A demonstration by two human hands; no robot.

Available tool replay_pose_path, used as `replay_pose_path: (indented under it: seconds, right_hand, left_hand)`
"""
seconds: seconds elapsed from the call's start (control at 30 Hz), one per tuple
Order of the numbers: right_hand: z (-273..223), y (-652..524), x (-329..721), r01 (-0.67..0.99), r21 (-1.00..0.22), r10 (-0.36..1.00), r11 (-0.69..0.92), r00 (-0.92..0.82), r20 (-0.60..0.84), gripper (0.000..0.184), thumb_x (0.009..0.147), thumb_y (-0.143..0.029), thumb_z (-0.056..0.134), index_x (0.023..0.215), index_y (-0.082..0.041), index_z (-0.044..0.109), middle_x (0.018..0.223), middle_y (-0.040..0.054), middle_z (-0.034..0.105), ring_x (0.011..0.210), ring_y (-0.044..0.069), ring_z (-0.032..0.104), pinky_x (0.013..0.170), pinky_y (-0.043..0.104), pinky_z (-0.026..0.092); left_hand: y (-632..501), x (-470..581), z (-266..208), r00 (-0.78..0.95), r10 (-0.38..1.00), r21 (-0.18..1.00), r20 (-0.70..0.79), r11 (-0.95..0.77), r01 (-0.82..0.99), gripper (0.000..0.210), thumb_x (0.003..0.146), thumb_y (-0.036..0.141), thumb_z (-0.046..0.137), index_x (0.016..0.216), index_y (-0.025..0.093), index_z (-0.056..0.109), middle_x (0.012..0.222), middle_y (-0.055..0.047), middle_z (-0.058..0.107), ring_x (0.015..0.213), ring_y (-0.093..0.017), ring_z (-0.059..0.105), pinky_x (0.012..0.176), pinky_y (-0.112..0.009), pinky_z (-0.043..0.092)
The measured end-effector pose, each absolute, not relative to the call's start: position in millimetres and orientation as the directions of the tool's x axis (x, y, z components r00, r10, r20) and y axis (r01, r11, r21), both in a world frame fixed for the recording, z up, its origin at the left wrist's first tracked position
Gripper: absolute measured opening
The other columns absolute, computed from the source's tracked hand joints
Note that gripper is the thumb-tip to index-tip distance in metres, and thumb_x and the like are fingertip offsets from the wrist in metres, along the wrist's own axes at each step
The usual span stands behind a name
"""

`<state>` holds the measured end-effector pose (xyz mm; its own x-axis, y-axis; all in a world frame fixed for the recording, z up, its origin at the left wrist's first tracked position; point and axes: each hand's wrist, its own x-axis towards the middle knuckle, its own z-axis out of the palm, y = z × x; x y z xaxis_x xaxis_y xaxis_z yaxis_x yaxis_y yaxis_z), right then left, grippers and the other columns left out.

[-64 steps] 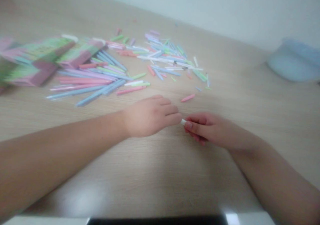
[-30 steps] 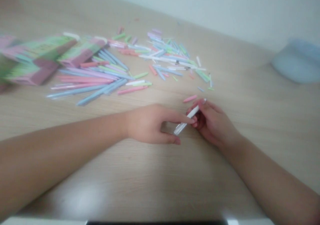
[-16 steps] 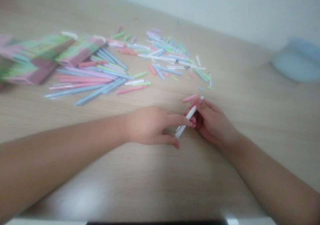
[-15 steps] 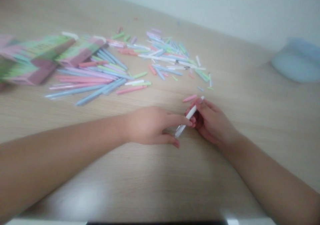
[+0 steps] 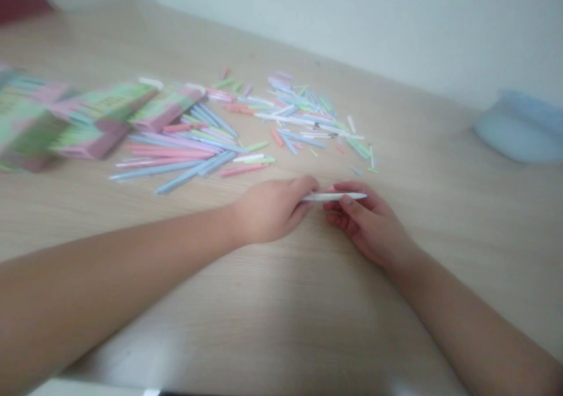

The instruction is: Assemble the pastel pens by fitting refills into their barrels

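Observation:
A slim white pen (image 5: 328, 197) lies level between my two hands, its pointed end to the right. My left hand (image 5: 277, 208) is closed around the pen's left end, which the fingers hide. My right hand (image 5: 367, 220) pinches it near the tip, thumb on the near side and the other fingers curled behind. A bit of pink shows just behind the right fingers. Beyond the hands lie pastel pen barrels (image 5: 189, 149) in a fanned heap and, farther right, a scatter of small pen parts (image 5: 308, 114).
Green and pink boxes (image 5: 105, 105) stand at the left, blurred. A pale blue pouch-like thing (image 5: 519, 126) sits at the right by the white wall (image 5: 373, 26). A dark red object (image 5: 21, 0) is in the far left corner. Everything rests on a wood-grain table (image 5: 246, 314).
The pen has turned from slanting to nearly level. My left hand, open beside it before, has closed on its left end. The view has shifted slightly.

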<state>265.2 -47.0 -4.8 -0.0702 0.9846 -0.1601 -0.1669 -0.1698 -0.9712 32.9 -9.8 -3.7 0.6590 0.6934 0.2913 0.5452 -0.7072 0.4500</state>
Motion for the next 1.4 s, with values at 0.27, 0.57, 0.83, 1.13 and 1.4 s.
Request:
replay_pose_path:
  seconds: [0.27,0.57,0.83,1.13,1.4]
  right_hand:
    - [-15,-44,263,0.090,-0.993,0.990,0.072,0.115,0.083,0.046,0.085,-0.042,0.081,0.123,-0.036,0.057,0.128,0.0014,0.062,0.113,0.019,0.067,0.090,0.039,0.062]
    - [-17,-39,273,0.354,-0.928,0.993,0.112,-0.001,0.120,0.049,0.090,-0.052,0.072,0.128,-0.030,0.049,0.119,0.0069,0.065,0.094,0.020,0.069,0.091,0.045,0.059]
    - [-26,-34,278,0.427,-0.895,0.991,0.129,-0.027,0.129,0.049,0.094,-0.051,0.068,0.133,-0.027,0.049,0.119,0.0084,0.066,0.095,0.021,0.069,0.091,0.045,0.057]
    - [-32,-30,274,0.488,-0.860,0.988,0.147,-0.023,0.155,0.047,0.094,-0.050,0.064,0.132,-0.025,0.050,0.120,0.0117,0.066,0.107,0.025,0.068,0.092,0.047,0.058]
    - [-30,-33,267,0.551,-0.818,0.981,0.165,-0.007,0.193,0.043,0.095,-0.047,0.062,0.130,-0.025,0.054,0.121,0.0125,0.065,0.110,0.027,0.068,0.089,0.047,0.059]
  left_hand:
    - [18,20,2,0.549,0.760,0.189,0.348,-0.630,0.753,0.026,0.098,0.027,0.042,0.112,0.017,0.062,0.108,-0.012,0.070,0.103,-0.028,0.067,0.090,-0.042,0.052]
    - [49,-20,11,0.344,0.897,-0.049,0.279,-0.344,0.938,0.042,0.100,0.043,0.042,0.114,0.013,0.067,0.117,-0.019,0.068,0.116,-0.038,0.062,0.098,-0.052,0.043]
    - [59,-35,9,0.216,0.936,-0.023,0.278,-0.218,0.976,0.050,0.100,0.046,0.038,0.120,0.011,0.068,0.123,-0.022,0.067,0.118,-0.040,0.061,0.099,-0.053,0.042]
    - [37,0,10,0.449,0.768,-0.029,0.457,-0.491,0.870,0.040,0.101,0.038,0.044,0.122,0.013,0.068,0.123,-0.019,0.068,0.124,-0.035,0.057,0.107,-0.051,0.038]
    - [30,34,-7,0.522,0.765,-0.048,0.378,-0.546,0.836,0.042,0.101,0.022,0.040,0.136,0.011,0.061,0.147,-0.023,0.058,0.141,-0.035,0.047,0.114,-0.055,0.035]
